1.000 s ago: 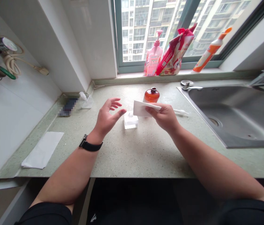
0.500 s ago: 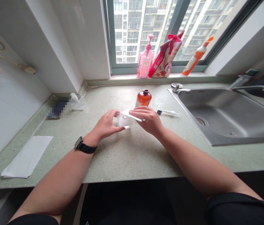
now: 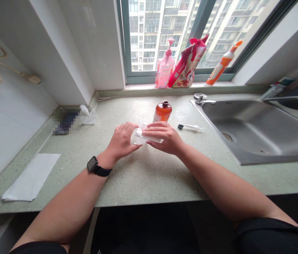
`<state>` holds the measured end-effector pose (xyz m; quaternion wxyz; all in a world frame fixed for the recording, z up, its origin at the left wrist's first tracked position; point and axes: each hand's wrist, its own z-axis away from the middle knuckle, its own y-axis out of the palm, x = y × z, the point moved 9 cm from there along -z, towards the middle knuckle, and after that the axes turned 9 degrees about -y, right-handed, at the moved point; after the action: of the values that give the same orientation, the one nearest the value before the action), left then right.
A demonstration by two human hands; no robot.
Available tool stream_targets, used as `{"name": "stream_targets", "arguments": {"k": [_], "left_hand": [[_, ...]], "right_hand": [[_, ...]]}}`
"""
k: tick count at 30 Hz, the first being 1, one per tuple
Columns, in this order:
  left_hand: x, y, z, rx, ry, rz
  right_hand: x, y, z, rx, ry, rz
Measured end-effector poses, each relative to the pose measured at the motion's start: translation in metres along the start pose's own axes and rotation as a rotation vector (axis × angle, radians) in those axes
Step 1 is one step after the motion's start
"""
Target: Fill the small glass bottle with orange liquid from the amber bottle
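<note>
My left hand (image 3: 124,140) grips a small square clear glass jar (image 3: 135,138) from its left side, with a black watch (image 3: 96,167) on that wrist. My right hand (image 3: 163,137) presses a folded white tissue (image 3: 147,134) onto the jar's top with its fingers. The hands nearly meet, and they hide much of the jar. Just behind my right hand stands an amber bottle with a dark neck (image 3: 162,112), not touched by either hand.
On the speckled green countertop (image 3: 149,180) lie a glass dropper (image 3: 190,127), a pixelated phone (image 3: 66,121), a plastic bag (image 3: 88,116) and a white paper towel (image 3: 31,178). A steel sink (image 3: 257,130) lies right. A pink pump bottle (image 3: 165,63) stands on the sill.
Both hands have closed in on the jar from either side. The tissue has moved from above the bottle's front onto the jar, and my left hand now grips the jar. The view has shifted slightly.
</note>
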<state>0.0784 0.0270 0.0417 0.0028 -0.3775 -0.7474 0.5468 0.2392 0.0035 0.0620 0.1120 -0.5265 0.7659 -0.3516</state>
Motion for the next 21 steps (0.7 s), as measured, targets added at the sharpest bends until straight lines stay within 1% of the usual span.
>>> {"name": "stream_targets", "arguments": {"k": [4,8,12,14,17,21], "left_hand": [[-0.001,0.0,0.0,0.0,0.004,0.004],[0.001,0.001,-0.001,-0.006,-0.001,0.032],[0.003,0.0,-0.001,-0.023,-0.018,0.057],[0.003,-0.001,-0.001,-0.038,-0.036,0.054],[0.003,-0.005,0.0,-0.076,-0.068,0.044],[0.005,-0.011,0.001,-0.143,-0.107,0.027]], "right_hand": [[0.002,-0.002,0.0,-0.012,-0.026,0.025],[-0.006,0.0,0.001,0.019,0.059,0.046],[-0.012,0.0,0.001,-0.004,0.132,-0.002],[-0.015,-0.001,0.001,-0.034,0.183,-0.033],[-0.02,-0.003,0.004,-0.077,0.301,-0.088],[-0.022,-0.004,0.008,-0.098,0.444,-0.144]]}}
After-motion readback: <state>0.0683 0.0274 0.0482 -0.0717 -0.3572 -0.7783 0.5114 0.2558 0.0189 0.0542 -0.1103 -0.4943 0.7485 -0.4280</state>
